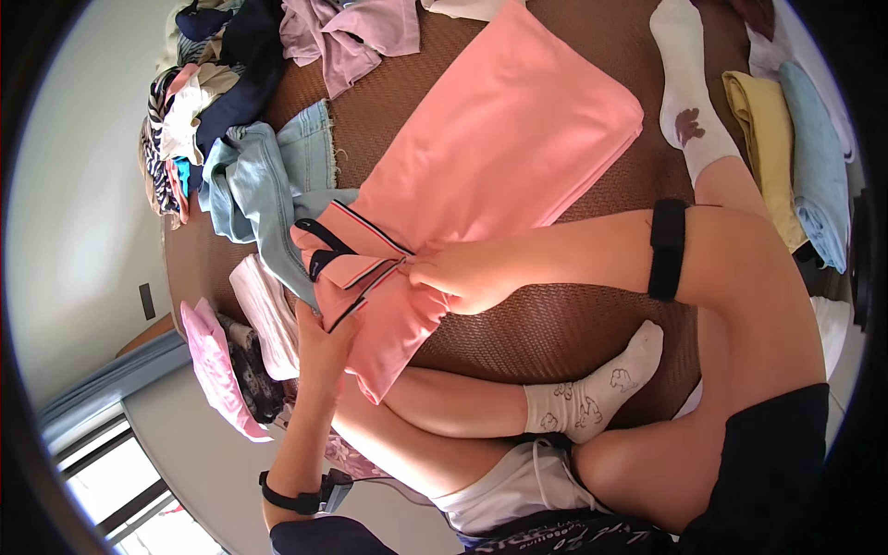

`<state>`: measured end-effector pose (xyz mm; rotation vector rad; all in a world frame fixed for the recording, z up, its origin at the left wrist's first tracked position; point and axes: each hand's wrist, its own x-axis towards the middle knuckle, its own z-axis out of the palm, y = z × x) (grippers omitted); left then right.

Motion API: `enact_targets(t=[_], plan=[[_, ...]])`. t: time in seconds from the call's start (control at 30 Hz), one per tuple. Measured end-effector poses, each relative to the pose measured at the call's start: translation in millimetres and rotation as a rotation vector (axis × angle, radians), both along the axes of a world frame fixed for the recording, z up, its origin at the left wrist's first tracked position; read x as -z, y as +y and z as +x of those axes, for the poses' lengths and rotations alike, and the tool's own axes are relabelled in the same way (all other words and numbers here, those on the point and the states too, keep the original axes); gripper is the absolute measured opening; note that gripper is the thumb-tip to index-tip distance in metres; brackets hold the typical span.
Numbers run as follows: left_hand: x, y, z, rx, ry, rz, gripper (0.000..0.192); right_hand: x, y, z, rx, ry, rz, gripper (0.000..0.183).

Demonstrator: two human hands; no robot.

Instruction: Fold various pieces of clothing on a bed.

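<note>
A coral polo shirt [485,139] with navy, white and red trim lies spread at a slant over a brown woven mat [499,333]. My right hand [451,277] pinches the shirt near the placket, its fingers bunching the cloth. On the near left, my left hand [326,340] grips the fabric beside the striped trim; its fingertips are partly hidden. The shirt's collar [319,243] lies between and beyond the hands, its navy inner band showing. The shirt's far part is flat, with layered edges on the right. Light blue denim [257,180] touches the collar side.
A mixed clothes pile [201,118] lies far left, near a mauve garment [347,35]. Folded pale pink cloth [267,316] and a pink garment [215,368] are at left. Yellow [766,152] and light blue folded cloths [818,166] lie right. My socked feet flank the mat's middle.
</note>
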<state>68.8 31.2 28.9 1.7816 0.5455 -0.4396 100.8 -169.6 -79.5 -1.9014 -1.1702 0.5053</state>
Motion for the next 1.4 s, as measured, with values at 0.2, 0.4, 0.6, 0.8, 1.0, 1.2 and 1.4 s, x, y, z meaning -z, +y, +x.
enact_targets(t=[0.2, 0.4, 0.6, 0.8, 1.0, 1.2, 1.4], plan=[[-20.2, -36.1, -8.7, 0.158, -0.029, 0.17, 0.054, -20.7, -3.4, 32.0, 0.083, 0.836, 0.101, 0.035], [-13.7, -65.4, -21.5, -0.202, -0.007, -0.055, 0.06, -56.7, 4.2, 4.6, 0.326, 1.481, 0.519, 0.054], [8.9, -65.1, -50.3, -0.232, -0.14, 0.018, 0.056, -62.9, 2.9, -1.5, 0.393, 1.404, 0.316, 0.06], [2.5, -46.0, -31.9, -0.053, -0.136, 0.067, 0.052, -41.3, 13.0, -5.1, 0.411, 1.29, 0.301, 0.061], [11.3, 0.8, -23.6, 0.01, 0.02, -0.006, 0.044, -53.2, 15.8, -5.5, 0.353, 1.073, 0.158, 0.063], [6.2, -20.1, -16.9, -0.168, 0.262, -0.292, 0.034, -45.3, 8.3, -15.0, 0.32, 0.913, 0.231, 0.071], [-10.1, -68.0, -5.7, 0.176, 0.007, -0.084, 0.024, -72.9, -15.8, 8.3, 0.277, 1.67, 0.334, 0.06]])
